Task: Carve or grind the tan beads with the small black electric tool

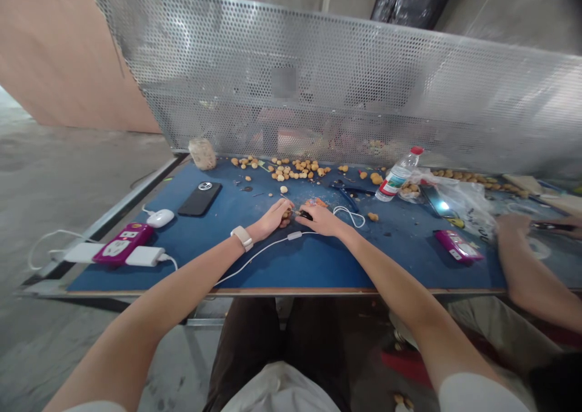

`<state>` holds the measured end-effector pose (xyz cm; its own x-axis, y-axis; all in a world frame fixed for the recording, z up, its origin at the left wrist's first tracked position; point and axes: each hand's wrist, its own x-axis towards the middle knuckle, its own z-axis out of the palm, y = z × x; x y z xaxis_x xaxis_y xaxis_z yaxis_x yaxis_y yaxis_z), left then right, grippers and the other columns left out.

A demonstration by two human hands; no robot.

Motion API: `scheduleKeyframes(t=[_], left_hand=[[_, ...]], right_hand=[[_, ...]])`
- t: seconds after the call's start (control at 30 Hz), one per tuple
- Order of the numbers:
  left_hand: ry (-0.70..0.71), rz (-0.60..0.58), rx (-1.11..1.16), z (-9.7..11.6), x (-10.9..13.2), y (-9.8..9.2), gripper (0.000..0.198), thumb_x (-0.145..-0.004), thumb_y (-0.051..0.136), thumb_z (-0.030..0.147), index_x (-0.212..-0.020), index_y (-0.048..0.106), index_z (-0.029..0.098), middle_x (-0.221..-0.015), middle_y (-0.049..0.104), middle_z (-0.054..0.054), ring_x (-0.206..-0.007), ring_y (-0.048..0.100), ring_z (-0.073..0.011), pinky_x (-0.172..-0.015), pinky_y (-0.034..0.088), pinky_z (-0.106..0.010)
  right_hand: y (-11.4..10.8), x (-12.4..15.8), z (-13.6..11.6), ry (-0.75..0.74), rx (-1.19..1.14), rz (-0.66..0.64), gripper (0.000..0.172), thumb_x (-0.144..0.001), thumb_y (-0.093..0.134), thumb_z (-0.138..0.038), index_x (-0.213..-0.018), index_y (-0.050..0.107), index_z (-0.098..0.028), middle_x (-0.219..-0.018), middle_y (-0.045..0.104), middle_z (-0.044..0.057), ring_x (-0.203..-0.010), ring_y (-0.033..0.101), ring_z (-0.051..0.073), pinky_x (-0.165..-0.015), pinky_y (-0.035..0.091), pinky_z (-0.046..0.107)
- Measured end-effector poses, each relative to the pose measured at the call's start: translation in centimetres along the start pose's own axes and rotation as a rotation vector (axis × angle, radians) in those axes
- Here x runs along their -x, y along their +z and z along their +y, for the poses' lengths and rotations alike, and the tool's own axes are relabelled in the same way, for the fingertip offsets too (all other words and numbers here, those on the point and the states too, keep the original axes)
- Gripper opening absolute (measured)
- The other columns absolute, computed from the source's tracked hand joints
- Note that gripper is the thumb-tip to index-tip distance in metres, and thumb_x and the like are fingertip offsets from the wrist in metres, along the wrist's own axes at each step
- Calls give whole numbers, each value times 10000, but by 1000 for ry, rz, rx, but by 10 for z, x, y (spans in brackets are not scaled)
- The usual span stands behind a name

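Note:
In the head view, my left hand is closed around a small brown nut-like piece over the blue tabletop. My right hand grips a black-handled tool, whose thin tip points left at the piece. Both hands are close together, and the fingers partly hide the piece and the tip. Just beyond them lies a loose round yellowish nut-like piece. An orange item shows behind my right hand. Blue-handled pliers rest farther back on the right.
Several nut-like pieces lie along the perforated metal screen. A jar, phone and purple power strip are at left. A white cable crosses before me. Right are a bottle and a co-worker's arm.

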<state>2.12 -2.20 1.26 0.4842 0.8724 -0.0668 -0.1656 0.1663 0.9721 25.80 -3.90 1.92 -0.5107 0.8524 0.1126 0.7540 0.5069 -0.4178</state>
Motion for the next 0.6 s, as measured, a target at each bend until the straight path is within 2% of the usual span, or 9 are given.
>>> scheduleKeyframes(t=[0.6], left_hand=[[6, -16, 3, -1, -1, -1, 331, -1146, 753, 512, -1070, 631, 214, -757, 506, 53, -578, 440, -101, -549, 333, -181]], right_hand=[[-1, 1, -1, -2, -8, 7, 460, -1261, 584, -618, -1070, 699, -216, -999, 763, 75, -908, 668, 242, -830, 384, 337]])
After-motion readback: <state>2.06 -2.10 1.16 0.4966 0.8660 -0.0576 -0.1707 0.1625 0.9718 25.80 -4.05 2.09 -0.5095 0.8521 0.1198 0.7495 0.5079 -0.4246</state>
